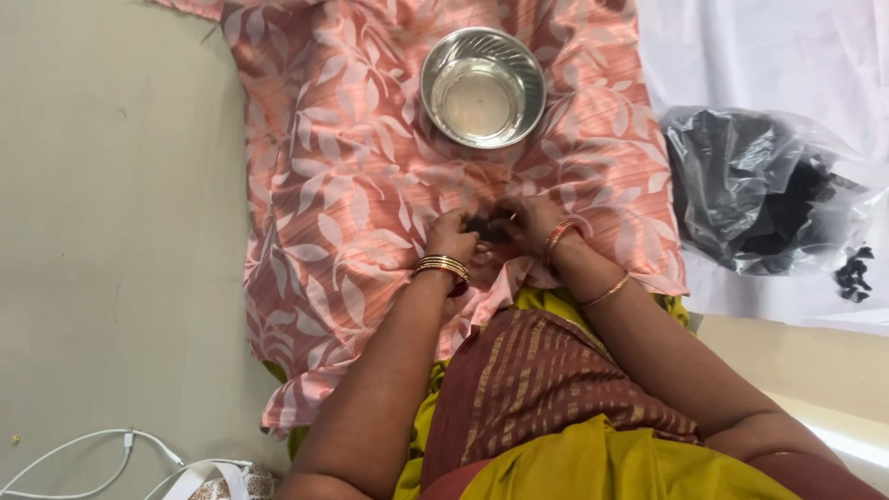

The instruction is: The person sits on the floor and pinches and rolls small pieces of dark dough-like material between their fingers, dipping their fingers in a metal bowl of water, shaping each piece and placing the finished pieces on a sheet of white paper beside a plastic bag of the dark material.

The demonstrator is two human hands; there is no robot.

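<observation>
The person sits on the floor (pixel 111 231) with a pink leaf-patterned cloth (pixel 343 185) spread in front. Both hands meet near the cloth's near edge. The left hand (pixel 451 236) and the right hand (pixel 530 222) each have their grip closed on the same small dark lump (pixel 485 228), fingertips pinched in from either side; what the lump is cannot be told. A steel bowl (pixel 482 88) stands toward the far edge of the cloth, well apart from the hands, and looks empty or holds only clear liquid. To the right, off the cloth, a clear plastic bag of dark pieces (pixel 759 190) lies on a white sheet (pixel 787 56), with a few loose dark bits (pixel 853 273) beside it. Working the lump well likely calls for a firm, steady pinch from one hand while the other picks at it, kept low over the cloth so that anything dropped lands there.
</observation>
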